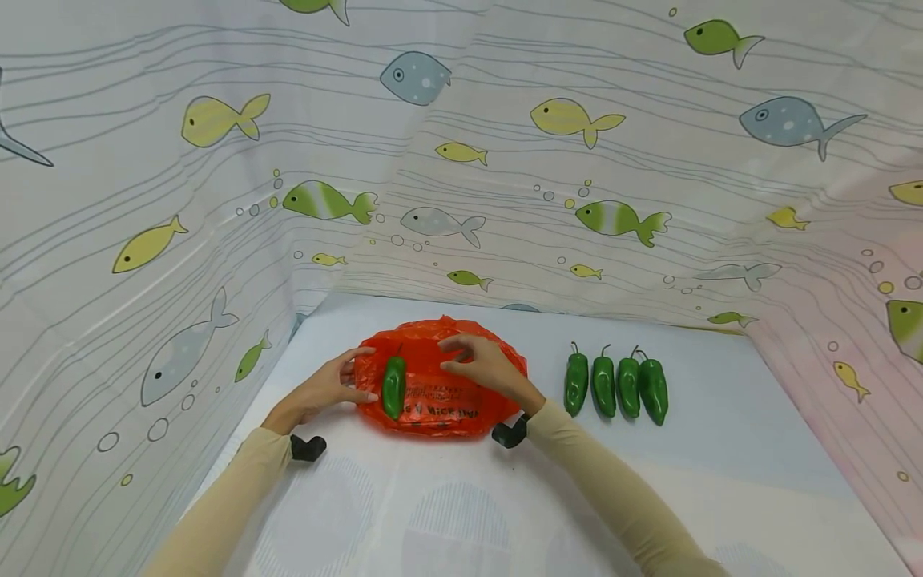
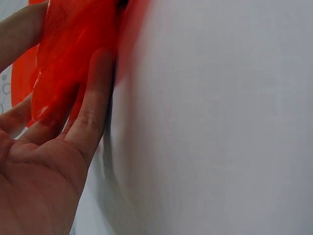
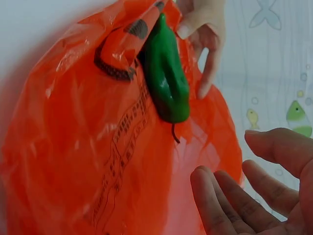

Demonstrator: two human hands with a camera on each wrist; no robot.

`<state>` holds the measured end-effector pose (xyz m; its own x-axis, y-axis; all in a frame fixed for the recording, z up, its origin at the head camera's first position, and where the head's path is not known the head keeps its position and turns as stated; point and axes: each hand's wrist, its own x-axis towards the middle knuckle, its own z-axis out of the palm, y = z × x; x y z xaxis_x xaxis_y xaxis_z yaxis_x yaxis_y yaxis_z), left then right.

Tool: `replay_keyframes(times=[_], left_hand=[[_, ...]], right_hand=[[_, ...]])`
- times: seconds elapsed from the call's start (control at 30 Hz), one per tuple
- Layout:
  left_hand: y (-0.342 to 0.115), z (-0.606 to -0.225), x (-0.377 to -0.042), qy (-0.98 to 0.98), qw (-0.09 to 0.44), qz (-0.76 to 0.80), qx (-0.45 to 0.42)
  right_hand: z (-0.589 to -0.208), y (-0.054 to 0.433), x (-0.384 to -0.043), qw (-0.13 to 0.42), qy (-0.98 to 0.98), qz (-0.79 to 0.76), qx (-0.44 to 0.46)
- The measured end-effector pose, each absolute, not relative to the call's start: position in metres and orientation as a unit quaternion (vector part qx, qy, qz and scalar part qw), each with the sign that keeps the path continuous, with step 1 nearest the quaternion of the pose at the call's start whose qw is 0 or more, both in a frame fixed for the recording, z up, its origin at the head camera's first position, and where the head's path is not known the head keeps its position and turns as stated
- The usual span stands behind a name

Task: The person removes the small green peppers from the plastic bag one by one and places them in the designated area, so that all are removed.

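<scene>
A red plastic bag (image 1: 450, 361) with dark printing lies spread on the table. One green chili pepper (image 1: 393, 389) with a thin dark stem rests on its left part. My left hand (image 1: 326, 386) is at the bag's left edge, thumb and fingers spread apart. In the left wrist view its straight fingers touch the red plastic, some of them partly hidden by it. Over the bag's right side hovers my right hand (image 1: 490, 367), fingers loosely bent, holding nothing. The right wrist view shows the pepper (image 3: 166, 73) lying beyond those fingertips.
Several more green chili peppers (image 1: 616, 385) stand in a row to the right of the bag. Two dark pieces (image 1: 308, 448) show beside the wrists. Fish-patterned sheeting (image 1: 461, 160) walls the white table (image 1: 721, 449) at the back and sides.
</scene>
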<state>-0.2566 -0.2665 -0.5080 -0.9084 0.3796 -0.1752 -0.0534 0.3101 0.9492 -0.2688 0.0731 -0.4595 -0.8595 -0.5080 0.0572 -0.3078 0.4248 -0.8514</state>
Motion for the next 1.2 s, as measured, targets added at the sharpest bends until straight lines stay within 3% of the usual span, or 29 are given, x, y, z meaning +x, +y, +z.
replay_keyframes(times=[0.37,1.2], left_hand=[[-0.266,-0.51,-0.257,0.79,0.186,0.577,0.097],[-0.268,-0.509,-0.256,0.795,0.188,0.568,0.1]], right_hand=[[-0.475,0.045,-0.272,0.137,0.834,-0.468,-0.258],[-0.498,-0.008,-0.283,0.147,0.855,-0.449,-0.212]])
